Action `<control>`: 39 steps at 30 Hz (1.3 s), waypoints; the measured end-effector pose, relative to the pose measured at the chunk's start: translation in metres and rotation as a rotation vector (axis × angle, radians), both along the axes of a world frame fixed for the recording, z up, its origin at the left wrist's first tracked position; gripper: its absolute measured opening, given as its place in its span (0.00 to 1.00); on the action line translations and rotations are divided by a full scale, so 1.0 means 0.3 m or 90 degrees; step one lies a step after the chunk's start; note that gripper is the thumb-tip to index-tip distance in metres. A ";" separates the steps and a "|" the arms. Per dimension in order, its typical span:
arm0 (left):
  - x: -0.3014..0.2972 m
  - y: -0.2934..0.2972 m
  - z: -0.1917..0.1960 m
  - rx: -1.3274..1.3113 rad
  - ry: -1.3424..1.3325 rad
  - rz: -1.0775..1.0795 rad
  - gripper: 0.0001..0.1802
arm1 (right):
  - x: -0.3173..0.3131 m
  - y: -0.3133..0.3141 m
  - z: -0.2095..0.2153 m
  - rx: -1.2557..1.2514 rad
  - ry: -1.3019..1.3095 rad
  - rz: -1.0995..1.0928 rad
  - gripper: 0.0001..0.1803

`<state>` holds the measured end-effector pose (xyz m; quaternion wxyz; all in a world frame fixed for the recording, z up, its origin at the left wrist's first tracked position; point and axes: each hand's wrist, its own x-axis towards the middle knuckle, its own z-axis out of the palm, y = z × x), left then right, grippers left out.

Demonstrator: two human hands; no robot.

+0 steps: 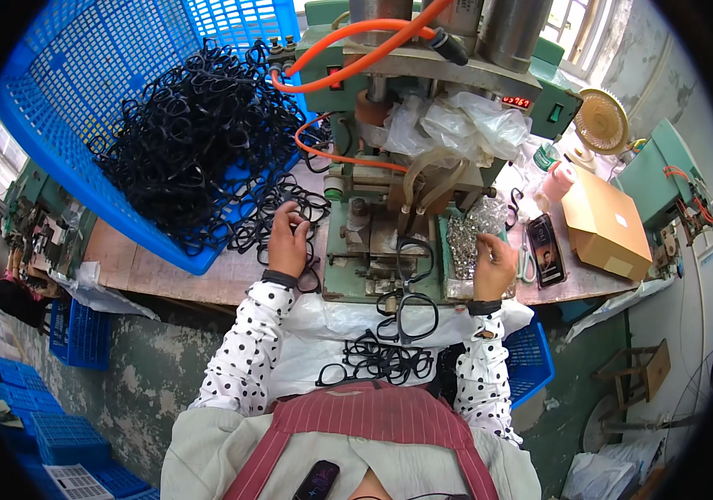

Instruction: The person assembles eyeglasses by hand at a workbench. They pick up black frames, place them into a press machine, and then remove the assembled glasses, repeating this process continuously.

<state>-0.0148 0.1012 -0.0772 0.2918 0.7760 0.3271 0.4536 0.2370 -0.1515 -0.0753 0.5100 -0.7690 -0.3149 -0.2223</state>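
Observation:
My left hand point(287, 243) is over a heap of black eyeglass frames point(244, 227), left of a green press machine point(346, 265). Its fingers are curled in; what they grip, if anything, is hidden. Beside a tray of small shiny metal parts point(461, 242), my right hand point(496, 268) has its thumb and fingers pinched together. Anything in that pinch is too small to make out. One eyeglass frame point(416, 317) hangs at the machine's front, below the tooling, touched by neither hand. More black frames point(381, 360) lie on white plastic near my lap.
A big blue basket point(65, 158) full of black frames leans at the left. To the right are scissors point(526, 263), a phone point(547, 252), a cardboard box point(606, 225) and a pink bottle point(558, 180). An orange hose point(356, 33) loops across the press.

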 end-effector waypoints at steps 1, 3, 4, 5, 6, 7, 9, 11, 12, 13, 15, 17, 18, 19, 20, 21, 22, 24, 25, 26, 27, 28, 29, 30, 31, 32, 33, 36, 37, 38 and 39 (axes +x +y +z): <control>-0.002 -0.036 0.046 -0.030 -0.010 0.008 0.15 | -0.024 0.016 0.035 0.019 -0.004 0.032 0.07; 0.004 -0.088 0.101 -0.021 -0.019 0.030 0.15 | -0.074 0.047 0.089 0.135 0.229 0.204 0.08; 0.005 -0.107 0.119 0.018 -0.019 0.047 0.15 | -0.105 0.056 0.121 0.193 0.345 0.291 0.09; 0.007 -0.120 0.132 0.059 -0.019 0.064 0.14 | -0.142 0.059 0.165 0.167 0.324 0.306 0.10; 0.009 -0.129 0.138 0.109 -0.027 0.044 0.13 | -0.180 0.059 0.216 0.142 0.303 0.321 0.10; 0.009 -0.136 0.142 0.158 -0.037 0.024 0.13 | -0.209 0.062 0.252 0.116 0.281 0.337 0.11; 0.023 -0.179 0.195 0.222 -0.080 -0.033 0.10 | -0.238 0.073 0.279 0.086 0.252 0.342 0.11; 0.025 -0.211 0.218 0.275 -0.084 -0.055 0.09 | -0.265 0.095 0.291 0.044 0.317 0.321 0.15; 0.026 -0.225 0.223 0.302 -0.085 -0.067 0.09 | -0.275 0.113 0.283 0.104 0.350 0.331 0.16; 0.030 -0.234 0.229 0.335 -0.098 -0.093 0.09 | -0.279 0.137 0.268 0.164 0.381 0.340 0.18; 0.038 -0.261 0.257 0.371 -0.109 -0.149 0.09 | -0.273 0.149 0.286 0.174 0.438 0.347 0.24; 0.037 -0.282 0.292 0.412 -0.093 -0.212 0.11 | -0.280 0.166 0.302 0.162 0.387 0.337 0.24; 0.045 -0.291 0.293 0.440 -0.101 -0.234 0.11 | -0.287 0.176 0.305 0.156 0.362 0.332 0.24; 0.056 -0.305 0.293 0.467 -0.108 -0.254 0.11 | -0.292 0.186 0.303 0.178 0.364 0.336 0.26; 0.061 -0.314 0.292 0.495 -0.116 -0.275 0.11 | -0.300 0.197 0.297 0.223 0.381 0.346 0.26; 0.057 -0.322 0.286 0.500 -0.102 -0.320 0.12 | -0.308 0.210 0.289 0.269 0.399 0.355 0.27; 0.060 -0.329 0.284 0.521 -0.099 -0.352 0.15 | -0.312 0.217 0.282 0.314 0.417 0.365 0.28; 0.085 -0.357 0.286 0.525 -0.128 -0.418 0.17 | -0.297 0.207 0.272 0.250 0.387 0.351 0.28; 0.100 -0.367 0.268 0.505 -0.132 -0.461 0.22 | -0.284 0.196 0.266 0.219 0.374 0.345 0.29; 0.111 -0.373 0.266 0.499 -0.116 -0.497 0.21 | -0.260 0.172 0.285 0.156 0.344 0.311 0.29; 0.123 -0.381 0.256 0.489 -0.109 -0.515 0.21 | -0.208 0.159 0.258 0.095 0.225 0.213 0.27; 0.137 -0.387 0.249 0.478 -0.106 -0.540 0.21 | -0.143 0.137 0.213 0.034 0.106 0.107 0.26; 0.141 -0.386 0.248 0.489 -0.088 -0.540 0.22 | -0.081 0.114 0.162 -0.049 0.000 -0.022 0.23; 0.143 -0.382 0.247 0.481 -0.086 -0.548 0.22 | -0.018 0.080 0.106 -0.135 -0.105 -0.155 0.20; 0.144 -0.379 0.243 0.475 -0.084 -0.554 0.23 | 0.051 0.042 0.022 -0.177 0.017 -0.146 0.18; 0.147 -0.376 0.242 0.469 -0.081 -0.563 0.23 | 0.101 0.001 -0.048 -0.216 0.142 -0.138 0.15; 0.148 -0.373 0.242 0.474 -0.077 -0.564 0.24 | 0.115 -0.027 -0.074 -0.196 0.109 -0.112 0.14; 0.144 -0.369 0.239 0.483 -0.068 -0.562 0.24 | 0.049 -0.054 -0.024 -0.277 -0.090 -0.050 0.15; 0.143 -0.365 0.243 0.485 -0.069 -0.564 0.24 | 0.024 -0.049 -0.020 -0.324 -0.058 -0.047 0.12; 0.141 -0.364 0.245 0.488 -0.070 -0.565 0.24 | 0.027 -0.052 -0.041 -0.301 -0.051 -0.049 0.11; 0.144 -0.369 0.242 0.474 -0.075 -0.578 0.25 | 0.050 -0.060 -0.076 -0.278 -0.045 -0.050 0.09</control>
